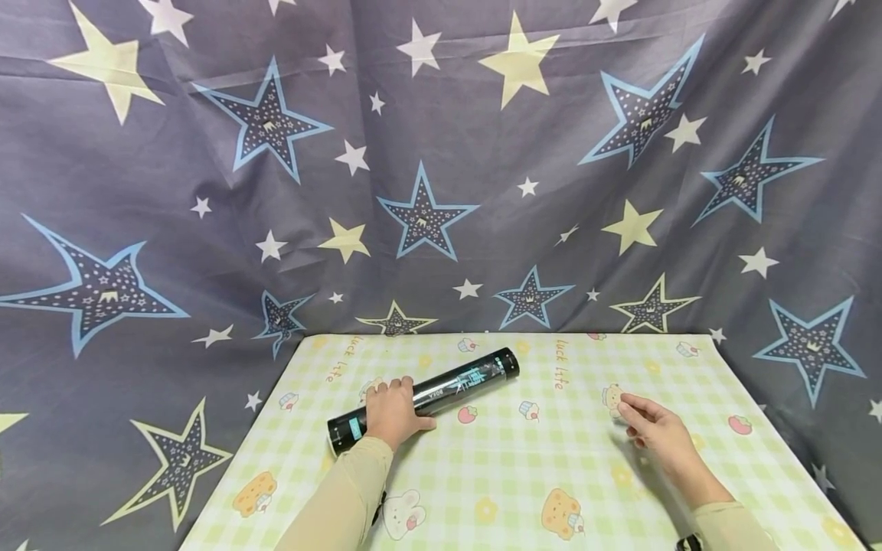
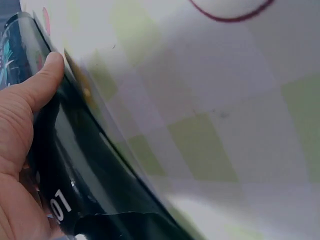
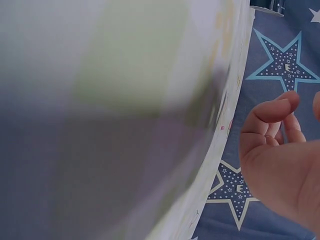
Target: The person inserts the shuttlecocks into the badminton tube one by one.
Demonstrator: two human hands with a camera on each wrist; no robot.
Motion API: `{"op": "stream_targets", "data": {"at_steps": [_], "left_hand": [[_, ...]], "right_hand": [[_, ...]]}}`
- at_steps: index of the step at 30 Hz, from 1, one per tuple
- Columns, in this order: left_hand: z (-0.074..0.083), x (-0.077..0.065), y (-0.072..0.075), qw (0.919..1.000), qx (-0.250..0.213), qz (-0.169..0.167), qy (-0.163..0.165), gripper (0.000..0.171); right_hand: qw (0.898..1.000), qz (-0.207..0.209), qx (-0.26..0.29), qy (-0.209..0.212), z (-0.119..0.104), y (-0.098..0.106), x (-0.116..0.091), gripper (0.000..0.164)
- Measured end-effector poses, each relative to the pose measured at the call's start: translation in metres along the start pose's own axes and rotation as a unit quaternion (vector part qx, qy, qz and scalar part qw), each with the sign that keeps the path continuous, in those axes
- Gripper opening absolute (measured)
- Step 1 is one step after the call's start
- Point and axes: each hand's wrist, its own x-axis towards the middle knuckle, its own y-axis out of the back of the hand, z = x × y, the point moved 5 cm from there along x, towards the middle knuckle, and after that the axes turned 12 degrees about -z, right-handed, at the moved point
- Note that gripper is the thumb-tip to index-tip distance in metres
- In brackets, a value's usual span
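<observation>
A glossy black cylindrical tube (image 1: 451, 389) with a teal castle print and white lettering lies diagonally on the table, its far end to the right. My left hand (image 1: 393, 413) grips it nearer its left end. In the left wrist view, the thumb lies against the side of the tube (image 2: 85, 150), while most of the other fingers are hidden. Off to the right, my right hand (image 1: 658, 436) hovers over the tablecloth, apart from the tube. Its fingers are loosely bent, and nothing shows between them in the right wrist view.
A green-and-white checked tablecloth (image 1: 510, 474) printed with bears, cupcakes and strawberries covers the table. Behind it and along both sides hangs a dark grey curtain (image 1: 468, 130) with stars. A dark band (image 1: 689, 543) sits at the right wrist.
</observation>
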Motion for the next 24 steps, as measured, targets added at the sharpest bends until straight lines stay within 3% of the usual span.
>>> {"op": "stream_targets", "data": {"at_steps": [24], "left_hand": [[-0.009,-0.01,0.013,1.0,0.002,-0.003,0.002,0.108]], "right_hand": [[1.0,-0.008,-0.001,0.0,-0.001,-0.005,0.004,0.073]]}}
